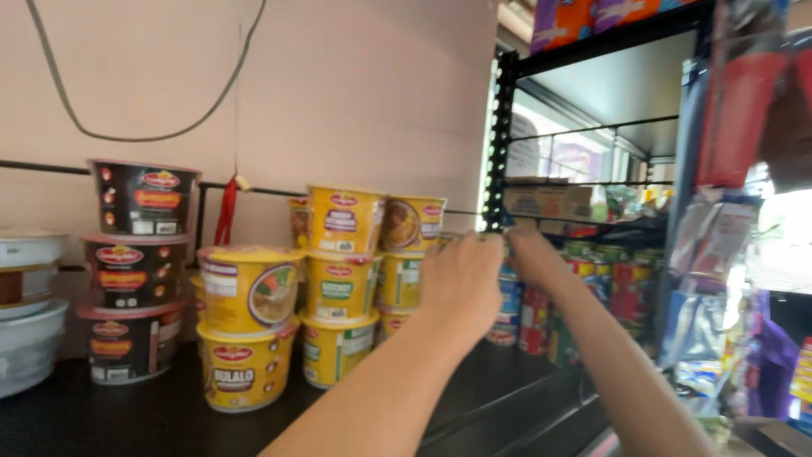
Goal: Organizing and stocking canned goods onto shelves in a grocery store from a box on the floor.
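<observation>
Both my arms stretch forward over the dark shelf. My left hand (461, 283) shows its back, fingers curled forward beside the stacks of yellow noodle cups (342, 283); whatever lies under its fingers is hidden. My right hand (534, 254) reaches a little farther and touches the top of a row of stacked cans (533, 322) with blue and red labels. Its fingers are blurred and hidden behind the left hand, so its grip does not show.
Black noodle cups (135, 271) are stacked at the left, with white bowls (30, 313) at the far left edge. A black metal rack (501, 144) with boxes and packets stands at the right. Hanging sachets (727, 237) fill the right edge. The pink wall (338, 93) rises behind.
</observation>
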